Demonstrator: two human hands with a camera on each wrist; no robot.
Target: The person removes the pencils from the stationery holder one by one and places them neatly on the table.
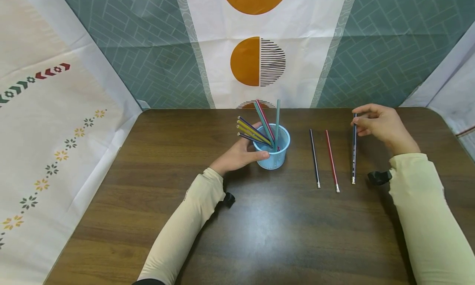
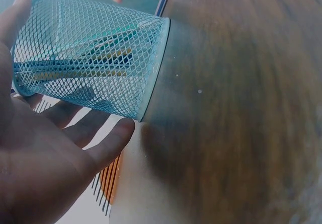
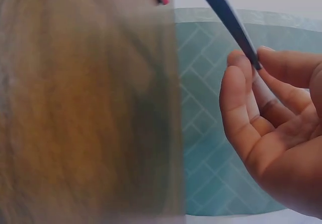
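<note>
On the table stands a light blue mesh pencil cup [image 1: 272, 160], and my left hand [image 1: 237, 155] holds it from the left, thumb at the front and fingers round the back. Several pencils lean in the cup: yellow and dark ones tilt left, while teal and red ones rise higher. Through the mesh [image 2: 95, 48] their lower parts show in the left wrist view. My right hand [image 1: 386, 126], at the table's far right, pinches a dark blue pencil [image 1: 354, 153] by its far end between thumb and fingers. The pencil's eraser end points toward me.
Between the cup and my right hand lie a dark pencil [image 1: 314, 158] and a red pencil [image 1: 332, 160], side by side, eraser ends toward me. The brown wooden table [image 1: 282, 235] ends at the back against a patterned cloth [image 1: 148, 50].
</note>
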